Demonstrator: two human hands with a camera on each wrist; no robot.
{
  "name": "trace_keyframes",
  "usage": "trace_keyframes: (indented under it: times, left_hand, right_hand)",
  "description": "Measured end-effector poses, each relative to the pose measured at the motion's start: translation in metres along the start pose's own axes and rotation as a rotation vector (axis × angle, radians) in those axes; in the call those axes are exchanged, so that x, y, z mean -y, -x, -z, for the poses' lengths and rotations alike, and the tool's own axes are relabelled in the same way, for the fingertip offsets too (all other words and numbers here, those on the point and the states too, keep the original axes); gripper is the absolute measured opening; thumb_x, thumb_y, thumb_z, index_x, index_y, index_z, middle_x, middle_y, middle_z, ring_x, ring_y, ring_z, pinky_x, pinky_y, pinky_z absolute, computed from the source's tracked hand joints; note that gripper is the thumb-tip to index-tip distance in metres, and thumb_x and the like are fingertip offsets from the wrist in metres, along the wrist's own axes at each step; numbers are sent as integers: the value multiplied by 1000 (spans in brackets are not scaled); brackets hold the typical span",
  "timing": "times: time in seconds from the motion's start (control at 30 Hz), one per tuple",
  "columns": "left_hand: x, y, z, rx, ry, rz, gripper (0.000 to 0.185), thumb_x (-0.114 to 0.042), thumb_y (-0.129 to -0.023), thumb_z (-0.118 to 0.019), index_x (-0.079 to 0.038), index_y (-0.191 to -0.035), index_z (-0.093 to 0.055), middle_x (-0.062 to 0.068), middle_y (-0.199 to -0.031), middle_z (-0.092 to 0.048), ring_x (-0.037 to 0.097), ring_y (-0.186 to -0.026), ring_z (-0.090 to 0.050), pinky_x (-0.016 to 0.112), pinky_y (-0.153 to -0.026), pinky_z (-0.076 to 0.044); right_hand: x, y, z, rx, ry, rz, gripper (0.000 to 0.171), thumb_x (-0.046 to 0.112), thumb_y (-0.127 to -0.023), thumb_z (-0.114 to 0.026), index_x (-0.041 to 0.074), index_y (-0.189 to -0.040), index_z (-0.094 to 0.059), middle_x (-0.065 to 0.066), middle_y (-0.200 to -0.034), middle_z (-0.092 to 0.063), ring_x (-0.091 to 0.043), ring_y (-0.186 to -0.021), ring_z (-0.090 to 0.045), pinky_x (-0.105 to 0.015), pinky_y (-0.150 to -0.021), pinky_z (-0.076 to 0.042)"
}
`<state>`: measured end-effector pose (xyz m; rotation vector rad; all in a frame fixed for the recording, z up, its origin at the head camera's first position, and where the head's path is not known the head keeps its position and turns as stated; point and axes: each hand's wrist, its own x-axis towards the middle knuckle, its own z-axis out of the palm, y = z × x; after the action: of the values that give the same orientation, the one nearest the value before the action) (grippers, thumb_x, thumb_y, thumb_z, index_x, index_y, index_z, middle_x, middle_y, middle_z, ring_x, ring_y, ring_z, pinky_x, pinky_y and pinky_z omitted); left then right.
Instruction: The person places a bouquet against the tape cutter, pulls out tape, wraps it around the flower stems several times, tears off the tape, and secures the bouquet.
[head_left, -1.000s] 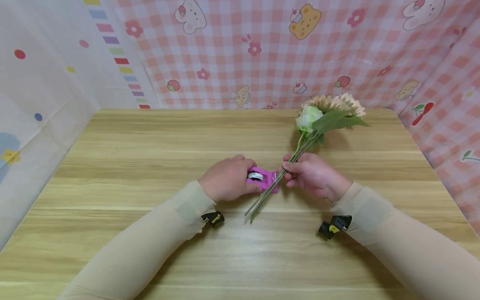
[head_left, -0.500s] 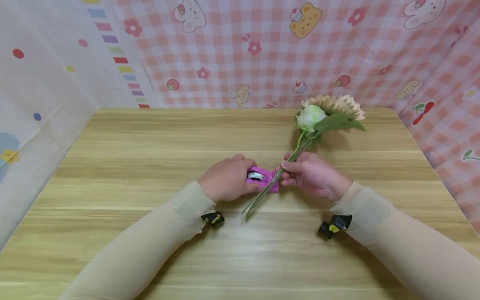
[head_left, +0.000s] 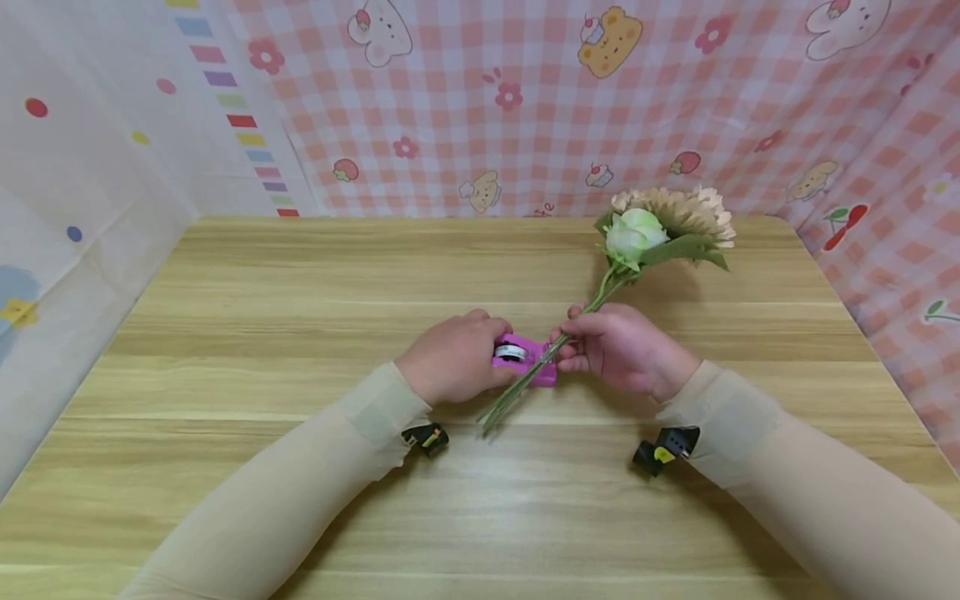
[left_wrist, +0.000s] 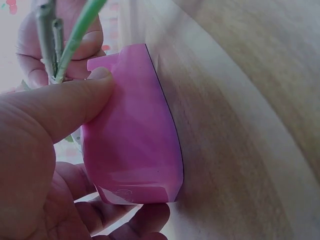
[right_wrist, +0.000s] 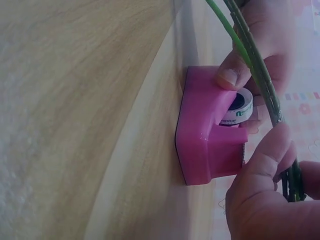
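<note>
The left hand (head_left: 453, 357) gripped the pink tape dispenser (head_left: 525, 360) where it stood on the wooden table (head_left: 300, 283), thumb along one side and fingers curled round the other, as the left wrist view showed. That hand and the dispenser had stayed where they were a second earlier. The roll of tape (right_wrist: 239, 111) sat in the dispenser's well.

The right hand (head_left: 618, 346) pinched the bundle of green stems (head_left: 517, 392) between thumb and fingers, just beside the dispenser's cutter end. Since the earlier pictures the bunch had shifted: the stem ends had drawn slightly left and up across the dispenser, and the flower heads had lifted and swung a little right. The white rose (head_left: 633, 235) stood higher against the cloth backdrop (head_left: 525, 100) than before, and the beige flower (head_left: 686, 212) behind it had risen with it. The right hand itself had edged slightly toward the dispenser, and its wrist camera (head_left: 663, 450) had moved a little left with it. The stems crossed over the dispenser's front; whether they touched the tape could not be told.
</note>
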<state>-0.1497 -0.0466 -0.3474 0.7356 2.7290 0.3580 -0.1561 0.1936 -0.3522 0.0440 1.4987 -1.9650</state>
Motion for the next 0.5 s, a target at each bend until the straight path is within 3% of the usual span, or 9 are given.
trace_keyframes:
  times: [0.2, 0.5]
  left_hand:
    - [0, 0, 0, -7, 2, -5, 59, -58, -99, -65, -15, -140, -63, 3, -120, -65, 17, -100, -61, 38, -92, -54]
    - [0, 0, 0, 9, 12, 7, 58, -58, -98, -67, -15, -138, -64, 2, -118, -64, 17, -96, -60, 36, -87, -54]
  right_hand:
    - [-2, -2, -2, -3, 47, 13, 17, 6, -109, -50, 11, -93, -46, -2, -79, -71, -12, -71, -69, -27, -75, -62]
    - [-3, 0, -1, 21, 30, 32, 18, -2, -105, -51, 10, -95, -44, -6, -82, -76, -14, -72, -73, -30, -78, -63]
